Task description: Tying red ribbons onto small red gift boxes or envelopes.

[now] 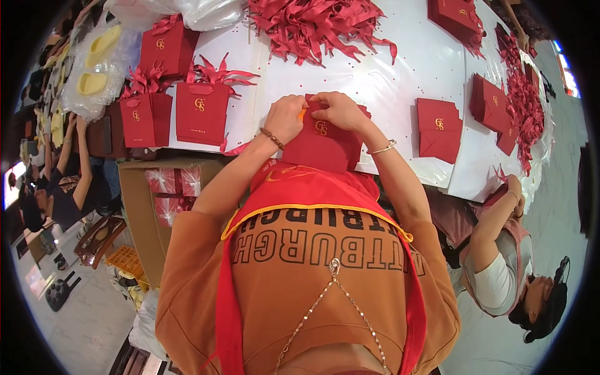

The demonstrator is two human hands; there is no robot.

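A dark red flat paper gift bag (315,140) with a gold emblem lies at the table's near edge, against my red apron. More red bags show beneath its right side. My left hand (285,119) is closed at the bag's upper left corner, and a small orange piece (302,114) shows between its fingers; the rest of that piece is hidden. Fingers bent, my right hand (340,112) pinches the bag's top edge close beside the left. Whether a ribbon is between the fingertips cannot be seen.
Upright bags with ribbon handles (203,112) stand to the left, above a cardboard box (140,212) of wrapped packs. A heap of red ribbons (319,25) lies at the far side. Flat bags (437,128) lie to the right, where a co-worker's arm (497,215) reaches in.
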